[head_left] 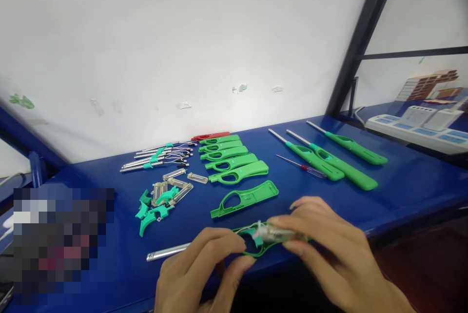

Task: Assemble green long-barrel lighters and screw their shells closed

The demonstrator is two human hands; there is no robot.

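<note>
Pinching green casing (262,253) with left hand (205,265); gripping clear capsule (281,234) in right hand (332,248), against or just above casing, cannot tell which; could trap white wire (244,227) under capsule if pressed askew; could dislodge teal piece (259,241) inside casing if tilted.

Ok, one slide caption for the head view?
Left hand grips a green handle shell; right hand holds a clear part over it.
</note>
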